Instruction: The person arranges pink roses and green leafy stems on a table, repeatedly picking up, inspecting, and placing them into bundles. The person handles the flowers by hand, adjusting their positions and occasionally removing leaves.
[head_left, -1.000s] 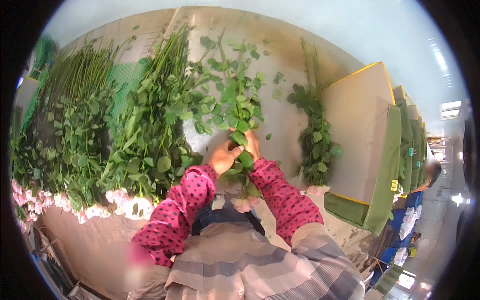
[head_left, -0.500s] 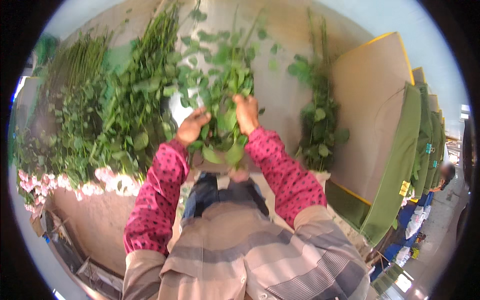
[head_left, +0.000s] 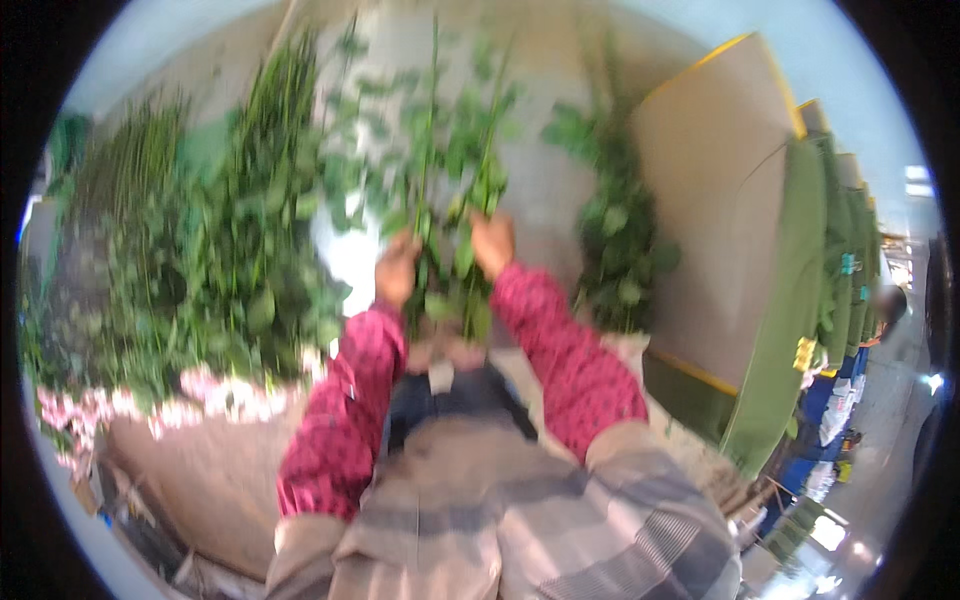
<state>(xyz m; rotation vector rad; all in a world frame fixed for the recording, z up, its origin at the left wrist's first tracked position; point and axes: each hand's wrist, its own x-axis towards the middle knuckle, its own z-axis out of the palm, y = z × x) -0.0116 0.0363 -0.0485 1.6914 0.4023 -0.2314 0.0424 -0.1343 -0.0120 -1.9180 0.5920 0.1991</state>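
Clearly both the left hand (head_left: 397,272) and right hand (head_left: 493,243) are closed around the leafy stems (head_left: 447,215), lifted above the bench (head_left: 545,190). Best to keep the cut ends level and the grip firm, not crushing.

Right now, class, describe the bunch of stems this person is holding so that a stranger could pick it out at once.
Start at the pale worktable, covered with rows of green cuttings. At its middle, above the pink sleeves, the left hand and right hand close around one bunch of leafy stems. It alone is in a grip between two hands; the neighbouring piles lie untouched to either side.
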